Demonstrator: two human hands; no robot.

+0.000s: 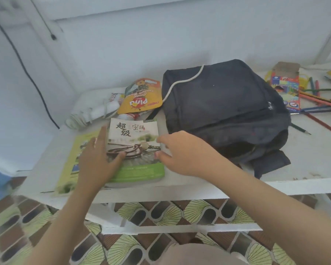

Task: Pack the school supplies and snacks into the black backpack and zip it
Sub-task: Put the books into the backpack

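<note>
Black backpack (224,104) lies flat mid-table (304,165), its mouth toward the front edge; what it holds cannot be seen. Near the front left corner, a paperback book (138,134) rests on a green booklet (75,155). The left hand (96,159) clasps its spine side and the right hand (182,152) curls onto the opposite edge. Lifting the book seems underway; next it needs the bag's mouth spread.
</note>
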